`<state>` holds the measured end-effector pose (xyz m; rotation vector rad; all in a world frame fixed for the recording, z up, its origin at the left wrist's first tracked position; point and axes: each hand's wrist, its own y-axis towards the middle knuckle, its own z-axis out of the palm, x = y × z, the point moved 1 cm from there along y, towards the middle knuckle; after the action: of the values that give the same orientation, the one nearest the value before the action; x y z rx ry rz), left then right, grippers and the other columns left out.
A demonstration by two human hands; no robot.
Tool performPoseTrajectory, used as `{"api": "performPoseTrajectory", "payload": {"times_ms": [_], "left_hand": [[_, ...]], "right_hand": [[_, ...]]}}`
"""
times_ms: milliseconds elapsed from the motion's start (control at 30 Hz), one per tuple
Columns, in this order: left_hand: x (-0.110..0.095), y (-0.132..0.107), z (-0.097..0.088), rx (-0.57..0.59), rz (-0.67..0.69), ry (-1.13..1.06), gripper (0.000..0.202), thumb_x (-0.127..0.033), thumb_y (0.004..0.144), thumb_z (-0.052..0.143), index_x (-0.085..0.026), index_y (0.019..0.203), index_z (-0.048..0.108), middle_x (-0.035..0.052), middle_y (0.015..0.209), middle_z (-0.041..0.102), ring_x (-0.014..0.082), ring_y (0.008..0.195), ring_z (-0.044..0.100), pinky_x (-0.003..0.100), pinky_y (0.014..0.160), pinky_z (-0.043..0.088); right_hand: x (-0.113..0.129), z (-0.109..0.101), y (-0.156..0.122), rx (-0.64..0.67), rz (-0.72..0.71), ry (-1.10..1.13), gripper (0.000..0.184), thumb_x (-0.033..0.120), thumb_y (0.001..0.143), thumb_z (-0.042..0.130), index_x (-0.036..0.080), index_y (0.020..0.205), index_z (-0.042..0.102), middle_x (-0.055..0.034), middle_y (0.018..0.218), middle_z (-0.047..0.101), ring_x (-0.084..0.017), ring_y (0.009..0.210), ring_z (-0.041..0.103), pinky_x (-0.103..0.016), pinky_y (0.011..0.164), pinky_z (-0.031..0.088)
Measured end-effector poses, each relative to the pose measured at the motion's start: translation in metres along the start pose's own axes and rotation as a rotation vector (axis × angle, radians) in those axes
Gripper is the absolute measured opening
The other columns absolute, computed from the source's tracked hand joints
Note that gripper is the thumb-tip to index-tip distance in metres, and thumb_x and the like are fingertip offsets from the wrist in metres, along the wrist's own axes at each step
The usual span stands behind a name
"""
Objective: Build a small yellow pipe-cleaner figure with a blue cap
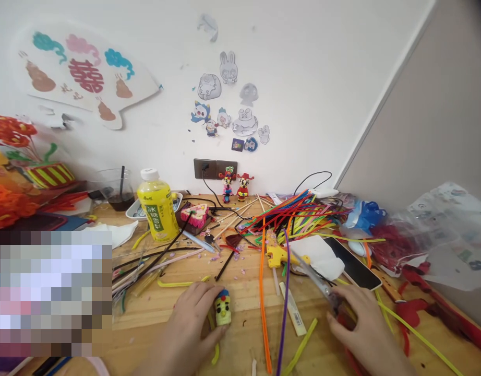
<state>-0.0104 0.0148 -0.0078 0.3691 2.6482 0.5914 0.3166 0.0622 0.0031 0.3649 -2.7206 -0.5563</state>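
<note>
The left hand [181, 328] holds a small pipe-cleaner doll [223, 309] in a narrow pinch at its 3 o'clock, while the right hand [368, 326] closes on scissors [314, 279], blades toward 10 o'clock.

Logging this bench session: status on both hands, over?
Left hand touching small pipe-cleaner figure. Right hand holding scissors. Loose orange pipe cleaner and purple pipe cleaner between hands.

Inspected: yellow plastic bottle [157, 209], green label reading 冰糖雪梨, paper wall sign [86, 75], red 囍 character, other small print illegible
</note>
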Motion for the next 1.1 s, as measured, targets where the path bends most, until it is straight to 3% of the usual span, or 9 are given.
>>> {"api": "performPoseTrajectory", "payload": {"times_ms": [167, 333, 433, 500, 600, 667, 767, 967, 1100], "left_hand": [[-0.002, 0.001, -0.002, 0.021, -0.013, -0.016, 0.043, -0.025, 0.065, 0.067, -0.022, 0.107, 0.058, 0.0106, 0.106, 0.065, 0.0279, 0.097, 0.06, 0.042, 0.083, 0.051], [-0.003, 0.001, -0.003, 0.049, -0.009, 0.014, 0.042, -0.024, 0.065, 0.067, -0.02, 0.106, 0.057, 0.0112, 0.104, 0.066, 0.0282, 0.095, 0.061, 0.043, 0.08, 0.052], [-0.005, 0.002, -0.005, 0.058, 0.004, 0.028, 0.043, -0.023, 0.064, 0.068, -0.019, 0.106, 0.058, 0.0115, 0.104, 0.066, 0.029, 0.094, 0.061, 0.044, 0.081, 0.052], [-0.005, 0.003, -0.006, 0.065, 0.009, 0.024, 0.043, -0.023, 0.065, 0.067, -0.019, 0.107, 0.057, 0.0115, 0.105, 0.066, 0.0291, 0.096, 0.06, 0.045, 0.082, 0.051], [-0.005, 0.004, -0.006, 0.067, -0.003, 0.013, 0.043, -0.022, 0.067, 0.066, -0.019, 0.109, 0.056, 0.0118, 0.107, 0.064, 0.0288, 0.098, 0.059, 0.045, 0.083, 0.051], [-0.004, 0.003, -0.005, 0.063, -0.009, 0.001, 0.045, -0.021, 0.067, 0.066, -0.02, 0.11, 0.055, 0.0116, 0.108, 0.064, 0.0285, 0.099, 0.059, 0.044, 0.083, 0.05], [-0.005, 0.001, -0.005, 0.077, -0.015, -0.034, 0.046, -0.021, 0.067, 0.066, -0.023, 0.112, 0.054, 0.0104, 0.11, 0.062, 0.0283, 0.102, 0.057, 0.045, 0.086, 0.048], [-0.01, -0.001, -0.005, 0.153, -0.021, -0.113, 0.044, -0.019, 0.069, 0.064, -0.024, 0.112, 0.053, 0.0095, 0.109, 0.06, 0.0282, 0.103, 0.054, 0.046, 0.088, 0.044], [-0.011, -0.002, -0.003, 0.143, -0.019, -0.127, 0.044, -0.019, 0.07, 0.064, -0.025, 0.112, 0.052, 0.0095, 0.109, 0.06, 0.0288, 0.102, 0.053, 0.047, 0.087, 0.043]], "right_hand": [[-0.028, 0.002, 0.036, -0.065, 0.184, -0.137, 0.03, 0.031, 0.066, 0.052, 0.015, 0.09, 0.058, -0.0119, 0.089, 0.063, -0.03, 0.089, 0.053, -0.041, 0.078, 0.042], [-0.034, 0.015, 0.062, 0.064, 0.106, -0.294, 0.026, 0.021, 0.067, 0.053, 0.009, 0.088, 0.062, -0.0131, 0.082, 0.062, -0.029, 0.084, 0.054, -0.039, 0.08, 0.039], [-0.016, 0.01, 0.072, 0.063, 0.018, -0.28, 0.033, 0.021, 0.072, 0.052, 0.007, 0.101, 0.06, -0.0142, 0.094, 0.061, -0.029, 0.092, 0.051, -0.039, 0.085, 0.037], [0.007, 0.005, 0.081, 0.09, -0.152, -0.211, 0.039, 0.021, 0.075, 0.052, 0.009, 0.112, 0.055, -0.0137, 0.108, 0.057, -0.028, 0.1, 0.048, -0.038, 0.089, 0.035], [0.045, 0.004, 0.095, 0.281, -0.332, -0.124, 0.037, 0.023, 0.075, 0.057, 0.015, 0.111, 0.057, -0.0101, 0.106, 0.06, -0.026, 0.101, 0.048, -0.037, 0.088, 0.036], [0.065, 0.008, 0.102, 0.355, -0.314, -0.113, 0.035, 0.017, 0.076, 0.057, 0.017, 0.11, 0.058, -0.0091, 0.103, 0.061, -0.025, 0.099, 0.051, -0.035, 0.086, 0.036], [0.081, 0.017, 0.106, 0.337, -0.236, -0.104, 0.027, 0.012, 0.08, 0.049, 0.017, 0.105, 0.06, -0.0097, 0.099, 0.063, -0.022, 0.096, 0.054, -0.031, 0.081, 0.038], [0.089, 0.028, 0.1, 0.326, -0.046, -0.09, 0.016, 0.014, 0.08, 0.047, 0.012, 0.089, 0.061, -0.0106, 0.075, 0.066, -0.021, 0.065, 0.06, -0.027, 0.054, 0.035], [0.1, 0.033, 0.09, 0.345, -0.055, -0.028, 0.01, 0.011, 0.074, 0.052, 0.015, 0.079, 0.06, -0.0061, 0.074, 0.066, -0.017, 0.064, 0.059, -0.023, 0.054, 0.035]]}}
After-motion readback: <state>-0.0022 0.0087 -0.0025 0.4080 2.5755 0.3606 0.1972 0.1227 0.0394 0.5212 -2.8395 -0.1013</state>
